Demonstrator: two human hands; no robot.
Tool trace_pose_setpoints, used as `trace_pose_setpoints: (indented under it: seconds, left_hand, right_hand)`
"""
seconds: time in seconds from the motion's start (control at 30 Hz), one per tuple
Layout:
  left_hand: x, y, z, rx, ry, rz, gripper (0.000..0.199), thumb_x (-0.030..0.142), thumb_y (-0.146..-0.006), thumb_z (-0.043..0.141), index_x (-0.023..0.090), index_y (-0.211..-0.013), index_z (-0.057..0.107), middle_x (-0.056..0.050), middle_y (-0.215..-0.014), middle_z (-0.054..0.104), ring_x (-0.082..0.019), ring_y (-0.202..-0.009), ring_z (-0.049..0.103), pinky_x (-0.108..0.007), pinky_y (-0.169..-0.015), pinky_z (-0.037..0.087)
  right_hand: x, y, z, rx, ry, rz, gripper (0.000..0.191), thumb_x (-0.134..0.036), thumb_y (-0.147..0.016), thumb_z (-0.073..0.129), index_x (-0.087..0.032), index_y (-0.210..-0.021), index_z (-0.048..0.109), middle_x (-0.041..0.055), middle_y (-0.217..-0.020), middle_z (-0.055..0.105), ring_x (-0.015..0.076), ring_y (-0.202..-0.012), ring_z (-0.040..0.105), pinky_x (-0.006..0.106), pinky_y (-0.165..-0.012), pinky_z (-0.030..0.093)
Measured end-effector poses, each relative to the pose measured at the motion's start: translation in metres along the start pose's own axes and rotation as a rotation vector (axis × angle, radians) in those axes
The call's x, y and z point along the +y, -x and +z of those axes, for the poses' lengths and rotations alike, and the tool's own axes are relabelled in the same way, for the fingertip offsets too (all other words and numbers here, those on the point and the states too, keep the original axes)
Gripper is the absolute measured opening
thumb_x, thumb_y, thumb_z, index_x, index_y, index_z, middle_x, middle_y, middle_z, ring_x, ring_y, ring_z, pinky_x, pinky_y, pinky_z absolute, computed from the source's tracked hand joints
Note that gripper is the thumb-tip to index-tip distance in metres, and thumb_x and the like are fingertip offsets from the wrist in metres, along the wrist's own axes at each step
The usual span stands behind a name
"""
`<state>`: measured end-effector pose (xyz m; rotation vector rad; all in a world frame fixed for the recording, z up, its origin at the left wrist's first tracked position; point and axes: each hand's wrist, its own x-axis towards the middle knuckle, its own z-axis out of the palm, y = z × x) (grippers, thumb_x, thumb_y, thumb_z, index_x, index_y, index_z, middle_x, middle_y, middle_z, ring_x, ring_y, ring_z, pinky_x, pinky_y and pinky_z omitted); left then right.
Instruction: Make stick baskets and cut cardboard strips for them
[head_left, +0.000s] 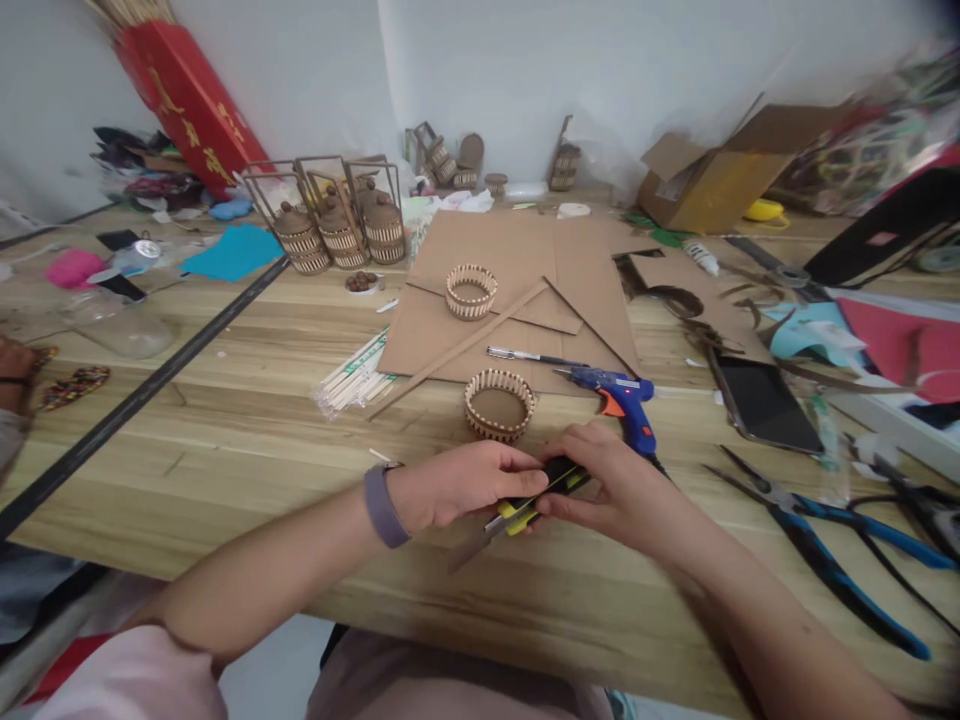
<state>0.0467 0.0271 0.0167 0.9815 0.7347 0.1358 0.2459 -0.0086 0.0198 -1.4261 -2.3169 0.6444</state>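
Note:
Low over the table's front part, my left hand point(480, 482) and my right hand point(611, 490) are both closed on a black and yellow utility knife point(517, 515). Its metal tip points down and to the left, toward my body. A brownish strip point(469, 550) shows at that tip; whether it is blade or cardboard I cannot tell. Just beyond my hands stands a round basket point(500, 405) of short pale sticks with a brown base. A second such ring point(471, 292) rests on the cardboard sheet point(510, 245). A blue glue gun point(619, 390) lies beside my right hand.
Long-nosed pliers point(780, 500) and a phone point(769, 400) lie on the right. Bundled sticks point(352, 375), a pen point(536, 356) and cardboard strips point(465, 345) are ahead. Lidded stick baskets point(345, 235) in frames stand at the back left. Another person's hand point(15, 370) is at the far left.

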Motion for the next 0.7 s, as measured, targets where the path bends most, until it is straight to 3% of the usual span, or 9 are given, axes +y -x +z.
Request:
trace_pose_setpoints:
  seconds: [0.23,0.47,0.57,0.63,0.7]
  left_hand:
    - [-0.002,0.007,0.000,-0.024,-0.028,0.041,0.043,0.056,-0.080,0.073,0.013,-0.083,0.065,-0.002,-0.076,0.064,-0.012,-0.068,0.058,-0.026,-0.071,0.046]
    - [-0.007,0.022,-0.013,-0.016,-0.151,0.046,0.037,0.049,-0.085,0.068,0.014,-0.098,0.068,-0.003,-0.084,0.066,-0.012,-0.070,0.057,-0.025,-0.068,0.045]
    - [-0.007,0.049,-0.027,0.061,-0.490,0.084,0.030,0.036,-0.088,0.061,0.018,-0.110,0.069,-0.004,-0.096,0.070,-0.015,-0.080,0.060,-0.025,-0.072,0.044]
    - [-0.007,0.075,-0.038,0.167,-0.761,0.106,0.031,0.029,-0.087,0.060,0.023,-0.116,0.069,-0.003,-0.104,0.072,-0.019,-0.091,0.062,-0.027,-0.078,0.044]
    - [-0.008,0.105,-0.051,0.262,-0.883,0.103,0.034,0.026,-0.087,0.058,0.024,-0.119,0.069,-0.003,-0.105,0.072,-0.021,-0.094,0.062,-0.029,-0.081,0.043]
  right_hand:
    - [-0.001,0.002,-0.004,0.007,-0.121,-0.013,0.016,-0.036,-0.084,0.065,-0.025,-0.095,0.068,0.0046,-0.090,0.067,0.0236,-0.090,0.059,0.038,-0.078,0.048]
    - [-0.001,0.000,0.005,-0.020,-0.251,-0.027,0.029,-0.040,-0.084,0.067,-0.024,-0.108,0.070,0.0079,-0.103,0.071,0.0255,-0.099,0.062,0.040,-0.086,0.050]
    - [0.011,0.000,-0.001,0.154,-0.244,0.116,0.042,-0.054,-0.082,0.064,-0.025,-0.111,0.069,0.0097,-0.110,0.072,0.0282,-0.100,0.064,0.044,-0.086,0.050]
    - [0.026,0.000,-0.012,0.328,-0.154,0.317,0.042,-0.058,-0.084,0.057,-0.022,-0.102,0.070,0.0112,-0.098,0.073,0.0286,-0.088,0.065,0.045,-0.078,0.050]
    - [0.045,0.000,-0.028,0.513,-0.017,0.540,0.040,-0.056,-0.086,0.050,-0.020,-0.086,0.067,0.0120,-0.080,0.070,0.0282,-0.074,0.063,0.045,-0.069,0.048]
